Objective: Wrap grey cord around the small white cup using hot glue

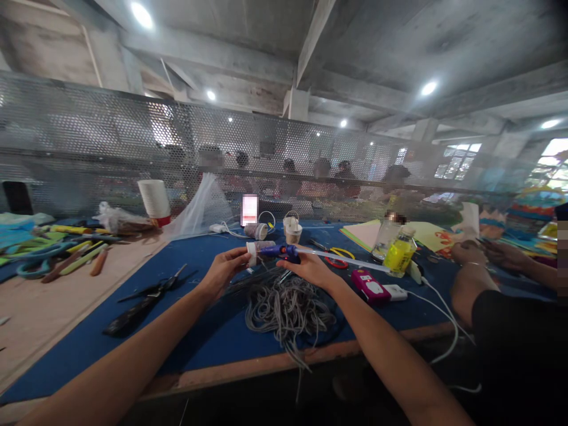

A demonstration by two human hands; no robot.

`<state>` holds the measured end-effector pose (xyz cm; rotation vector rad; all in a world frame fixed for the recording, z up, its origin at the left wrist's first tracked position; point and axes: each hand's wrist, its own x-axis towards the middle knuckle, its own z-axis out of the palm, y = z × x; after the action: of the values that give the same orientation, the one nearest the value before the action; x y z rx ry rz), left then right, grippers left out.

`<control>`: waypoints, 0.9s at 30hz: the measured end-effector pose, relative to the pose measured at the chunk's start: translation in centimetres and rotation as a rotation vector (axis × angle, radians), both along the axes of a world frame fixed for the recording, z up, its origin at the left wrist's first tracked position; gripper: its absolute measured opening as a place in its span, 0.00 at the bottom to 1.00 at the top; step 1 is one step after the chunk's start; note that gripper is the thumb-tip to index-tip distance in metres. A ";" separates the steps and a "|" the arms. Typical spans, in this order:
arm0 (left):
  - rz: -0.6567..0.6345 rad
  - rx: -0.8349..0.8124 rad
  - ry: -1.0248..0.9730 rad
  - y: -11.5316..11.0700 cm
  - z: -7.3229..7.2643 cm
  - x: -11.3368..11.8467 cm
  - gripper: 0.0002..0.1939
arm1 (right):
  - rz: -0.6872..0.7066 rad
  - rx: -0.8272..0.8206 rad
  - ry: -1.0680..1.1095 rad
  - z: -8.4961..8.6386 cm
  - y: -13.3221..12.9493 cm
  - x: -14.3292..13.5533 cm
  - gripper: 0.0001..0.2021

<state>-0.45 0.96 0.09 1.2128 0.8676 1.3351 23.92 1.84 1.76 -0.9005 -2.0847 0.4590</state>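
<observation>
My left hand is closed on a small paper cup, its white rim turned toward me. My right hand grips a blue hot glue gun, and a long clear glue stick sticks out of its back end to the right. The gun's tip is at the cup, though I cannot tell whether they touch. Under both hands lies a loose heap of grey cord on the blue table cover. Just beyond, a small bucket-like cup with a handle stands upright, and a similar one lies on its side.
Black-handled scissors lie at left, near several tools and a stack of paper cups. A lit phone stands behind. On the right are a pink power bank, a yellow bottle and another person's arm.
</observation>
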 end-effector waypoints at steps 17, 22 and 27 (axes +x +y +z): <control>0.013 -0.003 0.020 0.3 -0.4 -0.3 0.21 | 0.017 -0.009 -0.032 -0.1 0.1 0.2 0.19; 0.023 -0.008 0.012 0.5 -0.5 -0.3 0.22 | 0.034 0.003 -0.051 -0.2 0.3 0.3 0.20; 0.015 -0.013 -0.005 0.4 -0.4 -0.2 0.20 | 0.028 0.014 -0.075 -0.3 0.3 0.3 0.19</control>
<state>-0.64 1.39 -0.32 1.1943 0.8823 1.3416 24.17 2.12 1.51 -0.8936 -2.1686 0.4307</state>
